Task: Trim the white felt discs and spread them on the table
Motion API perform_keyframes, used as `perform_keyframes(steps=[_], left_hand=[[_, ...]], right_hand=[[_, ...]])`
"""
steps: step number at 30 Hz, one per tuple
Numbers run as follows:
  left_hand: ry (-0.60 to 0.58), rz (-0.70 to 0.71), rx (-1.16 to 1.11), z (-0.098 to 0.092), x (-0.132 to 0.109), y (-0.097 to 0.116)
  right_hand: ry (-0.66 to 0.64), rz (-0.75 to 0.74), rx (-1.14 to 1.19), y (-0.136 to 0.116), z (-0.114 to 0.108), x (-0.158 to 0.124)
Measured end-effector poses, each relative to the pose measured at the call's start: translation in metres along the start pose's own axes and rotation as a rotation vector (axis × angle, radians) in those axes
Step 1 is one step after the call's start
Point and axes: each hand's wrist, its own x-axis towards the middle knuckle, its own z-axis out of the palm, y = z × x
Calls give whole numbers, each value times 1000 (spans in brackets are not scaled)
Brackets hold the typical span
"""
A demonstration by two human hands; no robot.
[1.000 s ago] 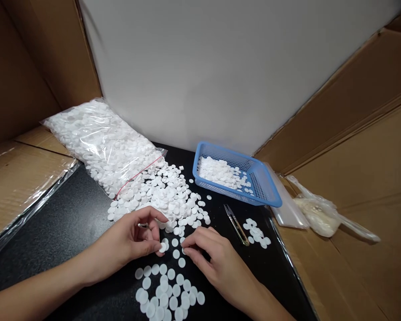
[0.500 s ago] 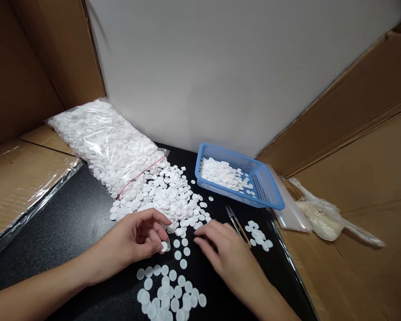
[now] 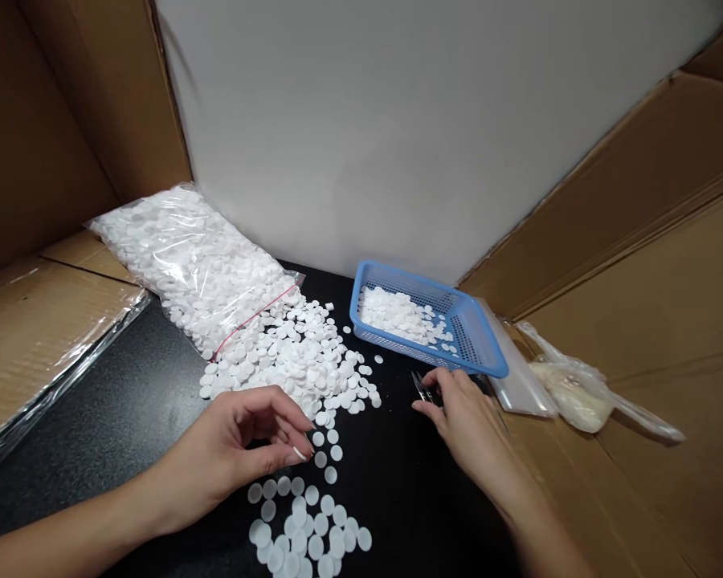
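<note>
My left hand point(image 3: 253, 441) pinches one thin white disc point(image 3: 300, 453), seen edge-on, between thumb and fingertips above the table. Off to the right, my right hand point(image 3: 461, 409) has its thumb and fingers closed round a pair of thread snips point(image 3: 420, 387). Only the metal blades show; the rest lies under the hand. A small group of discs that lay beside the snips is now hidden by this hand. Just below and right of my left hand, several loose discs point(image 3: 331, 475) lie flat. Nearer to me is a spread group of discs point(image 3: 315, 548).
A clear bag point(image 3: 181, 249) full of white discs spills a heap point(image 3: 313, 361) onto the black table point(image 3: 108, 409). Behind my right hand stands a blue basket point(image 3: 422, 349) partly filled with discs. Flat plastic bags point(image 3: 521, 385) and a knotted bag point(image 3: 578, 393) lie at right, beside cardboard walls.
My right hand has moved right, from beside the loose discs to the thread snips. The disc in my left hand has turned from face-on to edge-on.
</note>
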Motion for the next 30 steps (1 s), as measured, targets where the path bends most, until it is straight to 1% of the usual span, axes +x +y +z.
perform_keyframes(steps=[2,5,8,10,13,15,16,18,19,21,24,30], left_hand=[[-6,15,-5,0,0,-1],[-23,-2,-50,0,1,-2],[7,-74,-107,3,0,1],[51,-142,-134,7,-1,4],[87,-217,-202,13,-1,7],[91,-238,-262,16,-1,7],[95,-244,-290,16,0,6],[108,-252,-326,17,0,3],[114,-254,-332,17,0,2],[117,-254,-318,17,0,0],[99,-255,-288,17,0,0],[97,-243,-297,19,0,0]], right_hand=[[1,28,-2,3,2,2],[-13,43,19,5,3,4],[-11,31,52,2,0,3],[46,-8,158,-5,-6,0],[181,-93,396,-28,-16,-11],[236,-203,474,-49,-21,-22],[231,-274,499,-59,-22,-29],[137,-413,572,-78,-18,-41],[81,-460,597,-85,-14,-47],[46,-510,610,-94,-4,-55],[127,-537,554,-99,6,-60],[198,-610,445,-101,4,-58]])
